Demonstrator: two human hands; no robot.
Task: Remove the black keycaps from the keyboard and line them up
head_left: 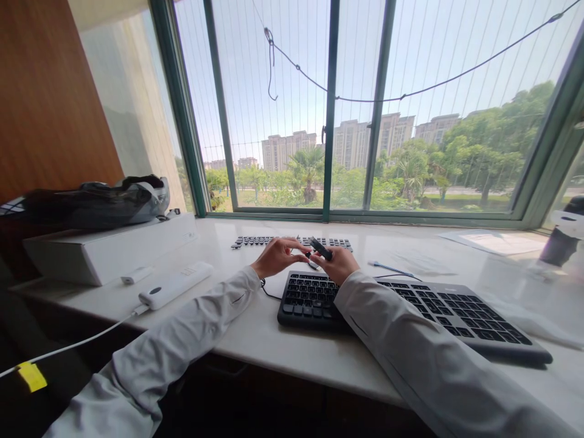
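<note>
A black keyboard [456,310] lies on the white marble sill, its left end under my hands. My right hand [340,264] is closed on a small black oblong tool [320,248], held just above the keyboard's top-left corner. My left hand [276,255] is curled beside it, fingertips pinched near a small piece by the tool's tip; what it holds is too small to name. Behind the hands, rows of loose black keycaps [264,241] are laid out on the sill. Both arms wear white sleeves.
A white box [109,252] carrying a dark bag [98,204] stands at left. A white power strip [176,285] with its cable lies in front of it. Papers [495,241] and a dark bottle [563,240] are at far right. A large window rises behind.
</note>
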